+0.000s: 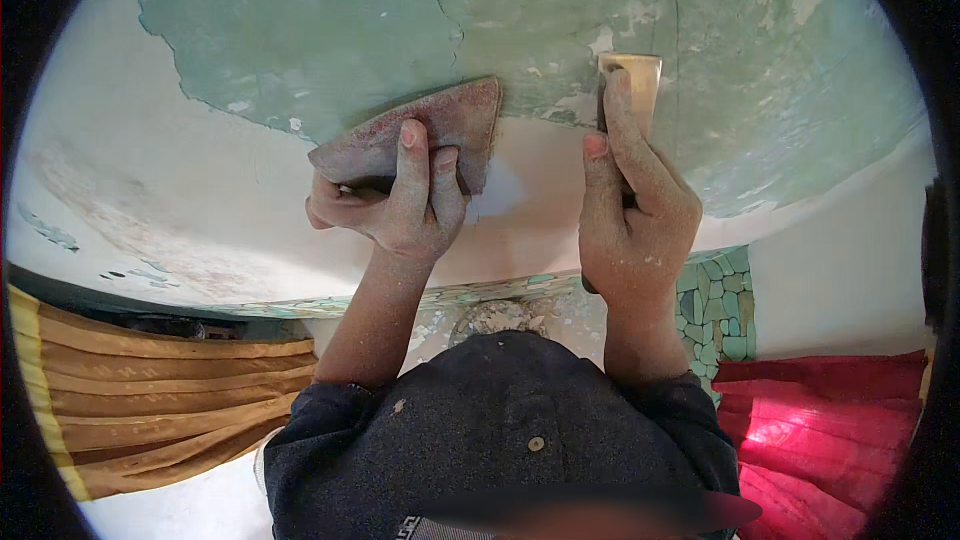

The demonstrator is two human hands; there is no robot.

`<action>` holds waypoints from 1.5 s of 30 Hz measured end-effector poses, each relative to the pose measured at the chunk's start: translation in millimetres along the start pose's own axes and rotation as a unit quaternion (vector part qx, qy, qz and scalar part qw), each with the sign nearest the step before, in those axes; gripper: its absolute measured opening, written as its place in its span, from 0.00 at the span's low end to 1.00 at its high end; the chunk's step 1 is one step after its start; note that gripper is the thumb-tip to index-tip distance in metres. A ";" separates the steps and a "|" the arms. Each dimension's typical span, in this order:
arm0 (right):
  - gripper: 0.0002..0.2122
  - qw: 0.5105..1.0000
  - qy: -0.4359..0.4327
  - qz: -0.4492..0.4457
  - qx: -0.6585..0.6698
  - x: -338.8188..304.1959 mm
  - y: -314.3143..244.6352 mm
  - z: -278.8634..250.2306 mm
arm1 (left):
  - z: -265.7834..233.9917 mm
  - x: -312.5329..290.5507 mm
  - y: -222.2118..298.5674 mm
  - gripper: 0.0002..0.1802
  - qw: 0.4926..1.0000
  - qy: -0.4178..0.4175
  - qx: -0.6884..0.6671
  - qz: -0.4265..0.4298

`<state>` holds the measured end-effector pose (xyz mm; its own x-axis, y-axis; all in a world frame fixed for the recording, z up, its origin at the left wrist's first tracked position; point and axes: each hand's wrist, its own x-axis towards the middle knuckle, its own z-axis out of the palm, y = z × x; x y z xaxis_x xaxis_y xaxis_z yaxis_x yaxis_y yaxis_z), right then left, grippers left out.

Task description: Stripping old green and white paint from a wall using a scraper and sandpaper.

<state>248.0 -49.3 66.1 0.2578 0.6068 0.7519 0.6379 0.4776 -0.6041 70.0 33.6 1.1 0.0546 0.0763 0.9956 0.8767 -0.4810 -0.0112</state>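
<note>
I'm seeing left hand (pixel 405 202) gripping a worn reddish sandpaper sheet (pixel 420 135), pressing it flat on the wall (pixel 300 70) at the green-paint edge | right hand (pixel 632 205) clamping a scraper (pixel 635 80), forefinger lying along the blade, blade touching peeling green paint.

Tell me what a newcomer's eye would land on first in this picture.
First, the two dusty hands pressed to the wall at centre: the left hand holds a reddish-brown sheet of sandpaper flat against it, and the right hand has its grip on a pale flat-bladed scraper. Next, the peeling green painted wall across the top, then the bright red cloth at lower right.
</note>
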 end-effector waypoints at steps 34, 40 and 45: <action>0.20 0.999 -0.001 -0.014 -0.031 2.9 -9.1 -4.7 | 2.2 2.7 2.6 0.25 1.000 0.029 -0.003 0.006; 0.20 0.999 0.020 -0.048 -0.010 12.6 -11.7 -2.5 | 3.7 2.3 2.1 0.25 0.999 0.027 -0.028 -0.007; 0.20 0.999 -0.006 -0.005 -0.043 8.1 -7.6 -3.4 | 4.3 0.7 1.6 0.26 1.000 0.013 0.012 -0.004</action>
<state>247.7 -50.2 77.6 0.2427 0.6103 0.7541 0.7007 0.4273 -0.5713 73.5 36.6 1.4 0.0352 0.0565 0.9978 0.8881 -0.4595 -0.0053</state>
